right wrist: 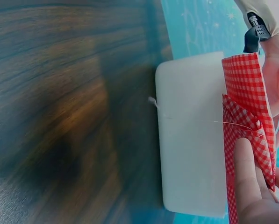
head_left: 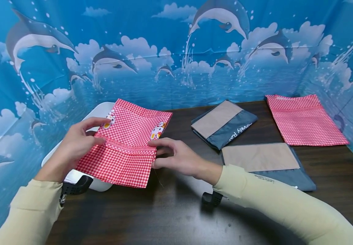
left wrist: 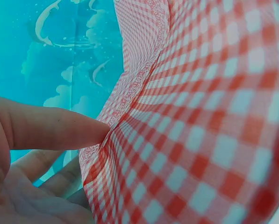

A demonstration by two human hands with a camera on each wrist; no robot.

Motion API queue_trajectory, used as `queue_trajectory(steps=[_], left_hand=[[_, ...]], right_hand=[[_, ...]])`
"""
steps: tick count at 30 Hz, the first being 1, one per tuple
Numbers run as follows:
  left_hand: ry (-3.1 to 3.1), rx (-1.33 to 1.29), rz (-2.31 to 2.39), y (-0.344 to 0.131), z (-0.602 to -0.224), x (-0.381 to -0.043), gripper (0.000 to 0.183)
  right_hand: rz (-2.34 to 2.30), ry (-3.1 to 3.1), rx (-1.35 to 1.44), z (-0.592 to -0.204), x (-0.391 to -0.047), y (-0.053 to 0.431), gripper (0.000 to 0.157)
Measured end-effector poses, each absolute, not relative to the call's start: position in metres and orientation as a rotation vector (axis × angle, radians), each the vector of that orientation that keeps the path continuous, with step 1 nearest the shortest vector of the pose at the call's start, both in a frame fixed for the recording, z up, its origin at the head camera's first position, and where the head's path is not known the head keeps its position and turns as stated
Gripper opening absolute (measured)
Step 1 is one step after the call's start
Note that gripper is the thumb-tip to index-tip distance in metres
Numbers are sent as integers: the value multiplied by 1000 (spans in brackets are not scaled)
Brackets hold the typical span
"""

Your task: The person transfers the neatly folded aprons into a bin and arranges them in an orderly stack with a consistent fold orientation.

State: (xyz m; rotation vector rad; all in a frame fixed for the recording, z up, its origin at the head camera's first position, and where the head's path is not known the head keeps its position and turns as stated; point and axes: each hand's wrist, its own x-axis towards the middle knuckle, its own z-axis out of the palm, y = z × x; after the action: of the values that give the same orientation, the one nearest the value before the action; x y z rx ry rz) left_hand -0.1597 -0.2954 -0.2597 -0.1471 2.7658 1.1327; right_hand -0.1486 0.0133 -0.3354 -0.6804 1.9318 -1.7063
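Note:
A red-and-white checked cloth (head_left: 124, 136) with cartoon rabbit prints on both side edges is held up over a white plastic container (head_left: 103, 110). My left hand (head_left: 75, 146) pinches its left edge between thumb and fingers, close to a patterned band across the cloth. On the opposite edge, just below a rabbit print, my right hand (head_left: 179, 158) grips the cloth. The left wrist view shows the thumb (left wrist: 60, 128) pressing the fabric into creases. In the right wrist view, folded layers of the cloth (right wrist: 246, 84) show, and a loose thread (right wrist: 204, 121) trails from it.
Two folded dark blue-grey cloth items with tan panels, one behind (head_left: 223, 124) and one nearer (head_left: 265, 161), lie right of my right hand. Another red checked cloth (head_left: 308, 122) lies flat at the far right. A dolphin-print curtain (head_left: 170, 81) borders the dark wooden table (head_left: 152, 217).

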Motion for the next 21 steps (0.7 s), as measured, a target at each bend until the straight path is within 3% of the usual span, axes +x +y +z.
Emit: queue_trajectory(steps=[21], left_hand=[[2853,-287,1099,-319,-256,-178,69]], right_hand=[[-1708,1788,-641,-328,-163,-19,69]])
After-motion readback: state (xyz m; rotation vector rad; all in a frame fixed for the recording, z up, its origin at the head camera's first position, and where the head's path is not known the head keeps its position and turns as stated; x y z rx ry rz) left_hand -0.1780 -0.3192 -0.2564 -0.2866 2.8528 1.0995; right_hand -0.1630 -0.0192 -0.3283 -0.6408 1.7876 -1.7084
